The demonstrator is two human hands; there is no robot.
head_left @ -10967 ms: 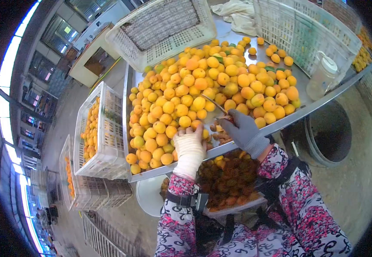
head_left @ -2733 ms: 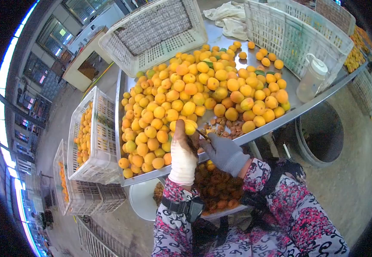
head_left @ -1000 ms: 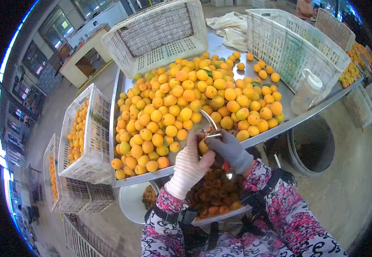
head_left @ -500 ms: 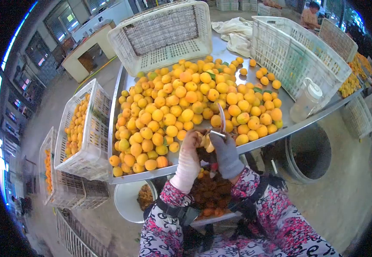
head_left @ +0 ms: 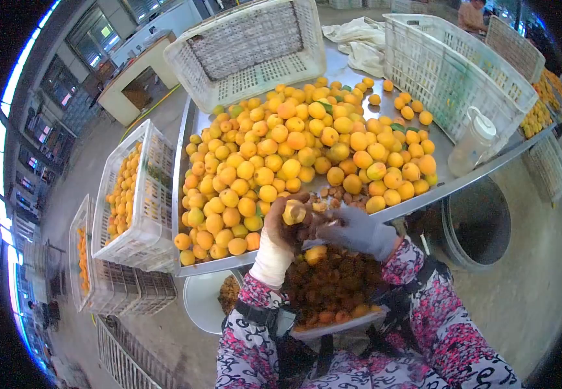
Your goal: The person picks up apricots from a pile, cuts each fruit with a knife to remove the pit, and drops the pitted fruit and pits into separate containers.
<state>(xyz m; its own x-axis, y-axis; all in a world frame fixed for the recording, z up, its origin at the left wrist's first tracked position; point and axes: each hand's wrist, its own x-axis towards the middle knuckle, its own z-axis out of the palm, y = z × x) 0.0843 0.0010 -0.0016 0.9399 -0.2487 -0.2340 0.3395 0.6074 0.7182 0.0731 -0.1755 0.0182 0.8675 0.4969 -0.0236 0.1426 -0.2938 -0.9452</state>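
Note:
My left hand (head_left: pixel 283 223), with a white wrap at the wrist, is closed around a cut apricot (head_left: pixel 294 212) whose pale flesh shows. Close beside it, my right hand (head_left: pixel 358 231) wears a grey glove, its fingers blurred by motion. A pale strip under those fingers looks like the blade of the curved knife (head_left: pixel 310 244); its handle is hidden. Both hands are above a container of dark fruit pieces (head_left: pixel 339 285) at my lap. Just beyond them, brown apricot pits (head_left: pixel 340 196) lie on the metal table (head_left: pixel 397 214) by a large heap of whole apricots (head_left: pixel 255 155).
An empty white crate (head_left: pixel 248 55) lies tipped at the back, another crate (head_left: pixel 456 71) stands at right beside a plastic bottle (head_left: pixel 472 142). Crates of apricots (head_left: pixel 125 194) are at left. A white bucket (head_left: pixel 206 301) and dark bin (head_left: pixel 478 223) stand below. A person (head_left: pixel 472 16) sits far off.
The knife blade, upright over the table before, has dropped and is barely visible. My right hand has turned flatter and lower. My left hand keeps the apricot. The view has shifted slightly.

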